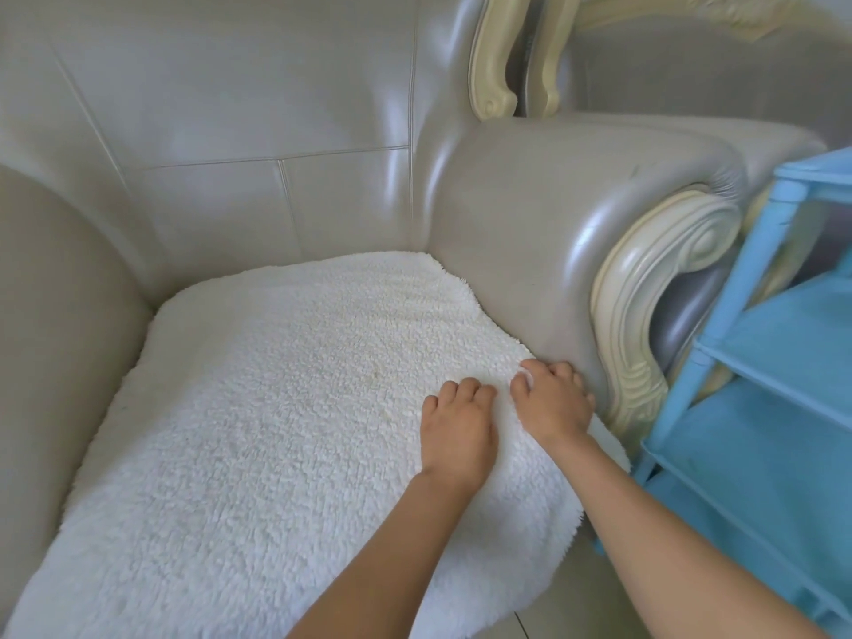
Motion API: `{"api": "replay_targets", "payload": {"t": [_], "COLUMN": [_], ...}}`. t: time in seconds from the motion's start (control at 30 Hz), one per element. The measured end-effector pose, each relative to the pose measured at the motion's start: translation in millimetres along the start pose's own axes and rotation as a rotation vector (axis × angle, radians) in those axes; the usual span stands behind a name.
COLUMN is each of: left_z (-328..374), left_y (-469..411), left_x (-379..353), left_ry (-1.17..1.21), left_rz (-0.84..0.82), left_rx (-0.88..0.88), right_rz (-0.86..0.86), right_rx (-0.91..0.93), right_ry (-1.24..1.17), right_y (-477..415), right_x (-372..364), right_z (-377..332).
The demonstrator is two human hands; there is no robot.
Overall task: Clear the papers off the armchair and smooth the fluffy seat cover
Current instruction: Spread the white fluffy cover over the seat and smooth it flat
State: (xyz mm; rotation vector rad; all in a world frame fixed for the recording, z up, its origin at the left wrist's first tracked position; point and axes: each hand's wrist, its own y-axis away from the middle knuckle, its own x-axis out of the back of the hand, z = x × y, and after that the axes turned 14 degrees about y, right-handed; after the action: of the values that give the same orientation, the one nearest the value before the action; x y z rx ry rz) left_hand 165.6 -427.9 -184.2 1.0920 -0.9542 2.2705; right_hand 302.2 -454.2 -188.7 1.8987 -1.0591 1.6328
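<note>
Now both hands grip fluffy seat cover (286,408) (armchair (230,131) beside blue shelf (760,362)).

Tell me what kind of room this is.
Probably a home living room: a grey leather armchair with carved cream trim, a white fluffy seat cover, and a light blue plastic shelf rack beside it.

a: is any text, label, brand or number to be read here?

b: none is to be read. no print is carried by the fluffy seat cover (295,408), and no tag or mark is shown on the armchair (230,131).

a: and on the blue shelf (779,408)?

b: no lettering or sign is seen on its frame or panels either.
</note>
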Motion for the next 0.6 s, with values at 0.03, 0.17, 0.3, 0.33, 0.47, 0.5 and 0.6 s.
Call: {"api": "replay_targets", "payload": {"t": [0.03,0.17,0.3,0.33,0.47,0.5,0.6], "left_z": [2.7,9.8,18.7,21.1,29.9,32.4,34.4], "left_y": [0.9,3.8,3.1,3.3,3.1,3.6,2.8], "left_x": [-1.9,-4.3,-8.9,-9.2,-14.1,-13.9,-16.0], "left_ry": [0.033,0.079,0.078,0.066,0.061,0.068,0.054], "left_rz": [-0.017,-0.110,-0.209,-0.221,-0.205,-0.194,-0.170], "left_rx": [-0.046,-0.119,-0.181,-0.187,-0.171,-0.168,-0.179], "right_rz": [0.009,0.017,-0.028,-0.041,-0.043,-0.030,-0.022], "right_rx": [0.002,-0.022,-0.136,-0.166,-0.195,-0.187,-0.154], "right_ry": [0.007,0.008,-0.138,-0.155,-0.151,-0.142,-0.104], "right_y": [0.4,2.8,5.1,4.8,0.7,0.1,-1.2], "right_x": [0.5,-2.3,-11.1,-12.1,-13.0,-12.9,-11.9], "right_z": [1.7,14.1,39.3,43.5,53.0,54.3,58.7]}}
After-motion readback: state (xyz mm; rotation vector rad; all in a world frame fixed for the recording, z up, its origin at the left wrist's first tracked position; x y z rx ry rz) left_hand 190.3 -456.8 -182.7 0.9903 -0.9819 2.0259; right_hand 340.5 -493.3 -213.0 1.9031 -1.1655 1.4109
